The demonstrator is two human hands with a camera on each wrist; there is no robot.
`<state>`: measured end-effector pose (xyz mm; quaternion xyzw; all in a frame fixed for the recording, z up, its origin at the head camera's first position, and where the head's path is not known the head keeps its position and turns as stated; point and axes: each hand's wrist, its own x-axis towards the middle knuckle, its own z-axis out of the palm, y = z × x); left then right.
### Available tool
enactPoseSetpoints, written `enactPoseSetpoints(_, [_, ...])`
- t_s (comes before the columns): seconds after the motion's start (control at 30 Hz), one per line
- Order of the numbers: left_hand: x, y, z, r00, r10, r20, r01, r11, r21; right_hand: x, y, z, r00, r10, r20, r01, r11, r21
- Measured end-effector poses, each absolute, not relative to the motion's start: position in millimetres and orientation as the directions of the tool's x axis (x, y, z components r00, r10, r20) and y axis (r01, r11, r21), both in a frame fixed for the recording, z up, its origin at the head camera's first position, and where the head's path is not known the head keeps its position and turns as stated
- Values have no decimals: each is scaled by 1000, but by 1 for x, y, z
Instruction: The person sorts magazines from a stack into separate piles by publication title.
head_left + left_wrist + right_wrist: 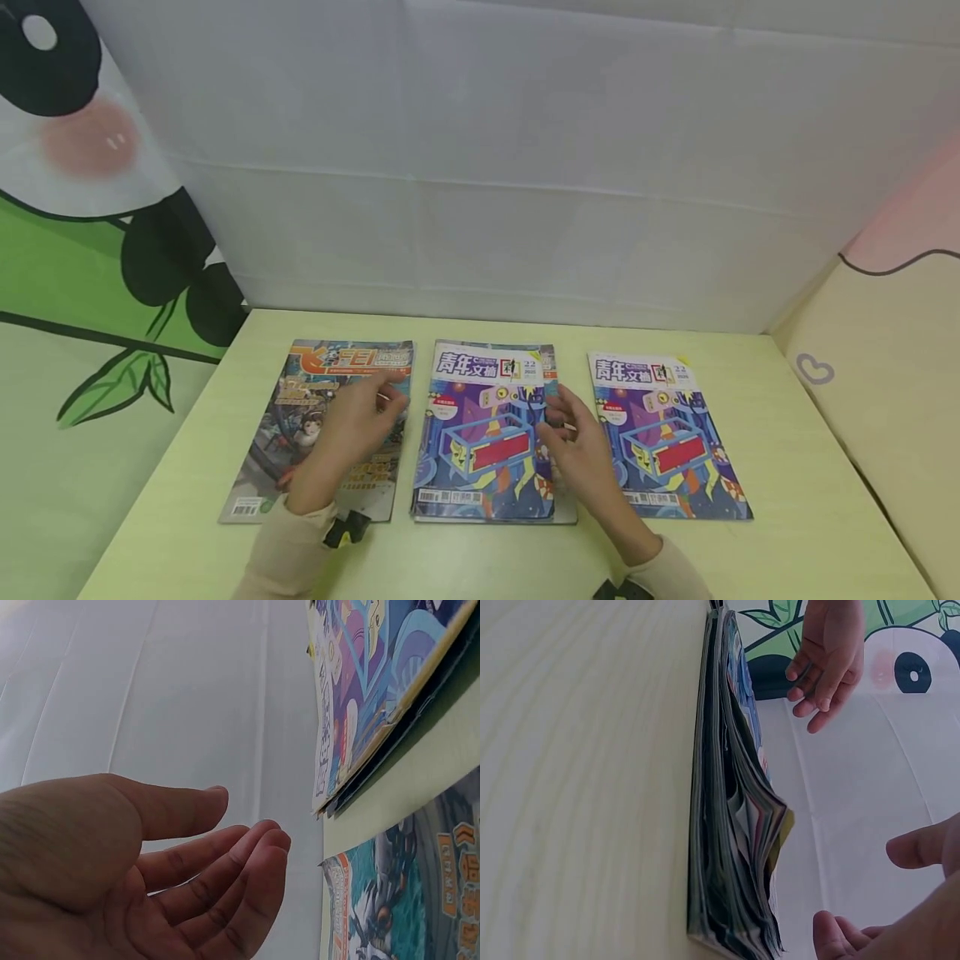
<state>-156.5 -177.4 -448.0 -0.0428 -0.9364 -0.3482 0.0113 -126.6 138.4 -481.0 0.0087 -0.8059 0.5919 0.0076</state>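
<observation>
Three piles of magazines lie in a row. My left hand (363,425) hovers over the left magazine (258,467), which has an orange title; its fingers are loosely bent and hold nothing. In the middle, a purple-and-blue magazine (480,454) tops a stack, with another cover (566,507) peeking out at the right and bottom. Beside that stack's right edge is my right hand (581,450), thumb and fingers apart. The right wrist view shows the stack's page edges (735,787) bulging at one corner, with the right fingers (829,934) apart from them.
A matching purple magazine (667,442) lies at the right, partly behind the right forearm. The pale yellow table (810,483) ends at a white cloth backdrop (510,242). Side panels carry a panda drawing (75,167) at left and a small heart (815,368) at right.
</observation>
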Motion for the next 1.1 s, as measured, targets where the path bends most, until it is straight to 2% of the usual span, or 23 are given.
enactPoseSetpoints(0.53, [-158,-167,-458,-986,163,23,142,768,624,-127,138,-480,-999,-1,-40,37,342,-939])
enactPoseSetpoints(0.77, [-156,-164,-463,-983,177,-54,98,748,656,-126,133,-484,-994,3,-106,101,348,-932])
enactPoseSetpoints(1.1, [-156,-156,-474,-979,188,-84,84,738,670,-128,138,-484,-994,-33,-106,87,362,-928])
